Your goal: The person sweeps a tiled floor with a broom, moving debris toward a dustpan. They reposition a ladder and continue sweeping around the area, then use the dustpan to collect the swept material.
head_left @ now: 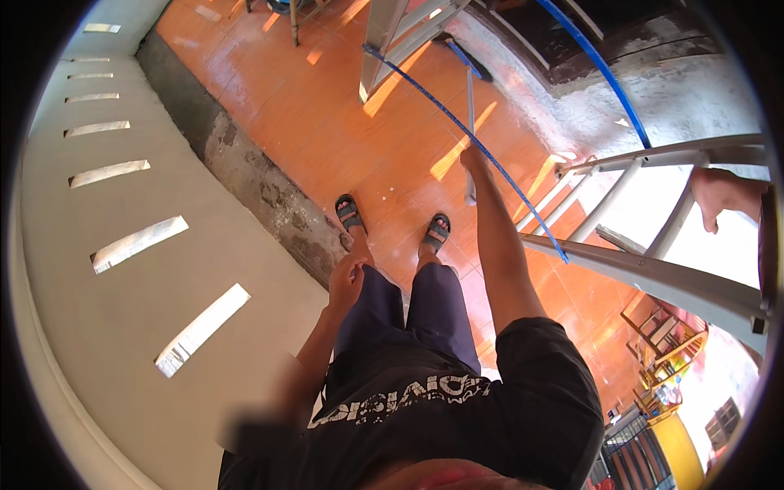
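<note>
My right arm reaches forward, and my right hand (472,159) is closed around the pale shaft (470,98) of a T-shaped tool. Its blue and black head (469,60) lies near the wall on the far side; I cannot tell its exact kind. A long thin blue strip (441,106) slants across the view over my right wrist. By my left thigh hangs my left hand (346,276), fingers curled in and nothing showing in it. An aluminium ladder (653,273) stands to my right. On its rung rests a co-worker's bare foot or hand (723,198), which I cannot tell apart.
Orange tiles (278,106) cover the floor around my sandals. A pale wall (106,310) with slots runs along the left. Ahead stand another ladder's legs (380,49). A second blue strip (604,69) curves at upper right. Wooden chairs (665,335) stand at lower right.
</note>
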Motion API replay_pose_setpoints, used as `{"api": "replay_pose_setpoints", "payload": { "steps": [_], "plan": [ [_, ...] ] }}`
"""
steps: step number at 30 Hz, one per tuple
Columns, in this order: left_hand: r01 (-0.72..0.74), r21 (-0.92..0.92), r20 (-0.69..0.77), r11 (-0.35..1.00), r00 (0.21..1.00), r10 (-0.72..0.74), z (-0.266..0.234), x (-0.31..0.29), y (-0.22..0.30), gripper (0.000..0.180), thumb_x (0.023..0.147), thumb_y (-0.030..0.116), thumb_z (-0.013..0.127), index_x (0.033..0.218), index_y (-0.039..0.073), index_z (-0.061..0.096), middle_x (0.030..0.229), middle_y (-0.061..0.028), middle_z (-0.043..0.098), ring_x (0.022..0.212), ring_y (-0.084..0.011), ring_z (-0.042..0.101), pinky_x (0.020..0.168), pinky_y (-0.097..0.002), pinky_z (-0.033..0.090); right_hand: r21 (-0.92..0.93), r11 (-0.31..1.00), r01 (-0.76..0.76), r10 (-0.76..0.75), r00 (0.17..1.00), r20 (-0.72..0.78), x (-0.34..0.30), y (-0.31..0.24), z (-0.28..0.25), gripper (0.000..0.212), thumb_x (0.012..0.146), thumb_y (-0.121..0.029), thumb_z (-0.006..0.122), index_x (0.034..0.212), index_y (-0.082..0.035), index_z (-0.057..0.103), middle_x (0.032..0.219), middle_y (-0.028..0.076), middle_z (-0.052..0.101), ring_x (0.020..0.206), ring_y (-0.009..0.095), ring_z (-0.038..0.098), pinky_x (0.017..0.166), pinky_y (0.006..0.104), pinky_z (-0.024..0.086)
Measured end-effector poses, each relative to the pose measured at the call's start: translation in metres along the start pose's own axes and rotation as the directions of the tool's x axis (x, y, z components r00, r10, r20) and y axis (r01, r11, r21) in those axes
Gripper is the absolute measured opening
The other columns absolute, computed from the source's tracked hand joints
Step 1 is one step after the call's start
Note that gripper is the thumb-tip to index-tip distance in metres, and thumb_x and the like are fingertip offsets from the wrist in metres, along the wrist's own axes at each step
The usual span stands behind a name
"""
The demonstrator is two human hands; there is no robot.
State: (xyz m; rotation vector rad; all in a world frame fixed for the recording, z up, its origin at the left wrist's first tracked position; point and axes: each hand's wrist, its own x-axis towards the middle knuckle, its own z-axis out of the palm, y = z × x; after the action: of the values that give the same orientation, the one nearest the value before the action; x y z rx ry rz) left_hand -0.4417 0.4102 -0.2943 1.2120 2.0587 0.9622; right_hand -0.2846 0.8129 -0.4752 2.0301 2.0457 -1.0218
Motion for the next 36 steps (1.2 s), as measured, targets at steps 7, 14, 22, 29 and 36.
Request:
{"api": "replay_pose_setpoints", "payload": {
  "steps": [7, 14, 22, 29, 36],
  "plan": [
    [0.487, -0.305, -0.119, 0.818, 0.833, -0.541, 0.016, -0.106, 0.006, 0.013, 0.091, 0.000, 0.054, 0.099, 0.000, 0.065, 0.094, -0.0101, 0.068, 0.085, -0.0166, 0.066, 0.076, -0.0276, 0.052, -0.236, 0.958, 0.162, -0.070, 0.932, 0.357, -0.076, 0.035, 0.049, 0.069, 0.089, -0.011, 0.050, 0.149, 0.000, 0.018, 0.111, 0.034, 0.061, 0.106, 0.045, 0.062, 0.084, 0.0503, 0.054],
    [0.444, -0.387, -0.236, 0.808, 0.800, -0.552, 0.017, -0.115, 0.016, 0.016, 0.094, 0.004, 0.051, 0.100, 0.000, 0.066, 0.089, -0.0084, 0.068, 0.084, -0.0146, 0.065, 0.075, -0.0280, 0.051, -0.111, 0.932, 0.346, -0.186, 0.718, 0.671, -0.262, 0.091, -0.013, 0.065, 0.085, -0.011, 0.053, 0.147, -0.004, 0.034, 0.104, 0.030, 0.063, 0.097, 0.042, 0.064, 0.084, 0.0514, 0.051],
    [0.356, -0.393, -0.410, 0.848, 0.758, -0.508, -0.036, -0.151, -0.004, 0.016, 0.092, 0.000, 0.051, 0.100, 0.000, 0.065, 0.088, -0.0085, 0.067, 0.082, -0.0153, 0.064, 0.075, -0.0272, 0.049, 0.067, 0.987, -0.146, 0.072, 0.773, 0.630, -0.322, 0.100, -0.097, 0.061, 0.091, -0.013, 0.056, 0.148, -0.019, 0.038, 0.057, 0.002, 0.047, 0.044, 0.011, 0.047, 0.039, 0.0302, 0.043],
    [0.342, -0.472, -0.649, 0.813, 0.490, -0.583, -0.123, -0.264, -0.060, 0.016, 0.097, 0.005, 0.050, 0.103, 0.001, 0.064, 0.094, -0.0075, 0.069, 0.087, -0.0161, 0.065, 0.080, -0.0288, 0.051, 0.122, 0.985, -0.118, 0.076, 0.950, 0.303, -0.241, 0.161, -0.071, 0.054, 0.087, -0.005, 0.050, 0.140, -0.013, 0.042, 0.054, 0.004, 0.045, 0.041, 0.016, 0.048, 0.036, 0.0324, 0.041],
    [0.296, -0.538, -0.644, 0.789, 0.459, -0.612, -0.138, -0.321, -0.090, 0.016, 0.097, 0.004, 0.048, 0.104, 0.001, 0.062, 0.094, -0.0082, 0.068, 0.087, -0.0165, 0.064, 0.082, -0.0293, 0.051, 0.072, 0.975, -0.211, 0.138, 0.825, 0.548, -0.276, 0.188, -0.013, 0.017, 0.082, -0.003, 0.054, 0.097, -0.007, 0.047, 0.055, 0.006, 0.047, 0.043, 0.017, 0.051, 0.038, 0.0335, 0.043]
  ]
}}
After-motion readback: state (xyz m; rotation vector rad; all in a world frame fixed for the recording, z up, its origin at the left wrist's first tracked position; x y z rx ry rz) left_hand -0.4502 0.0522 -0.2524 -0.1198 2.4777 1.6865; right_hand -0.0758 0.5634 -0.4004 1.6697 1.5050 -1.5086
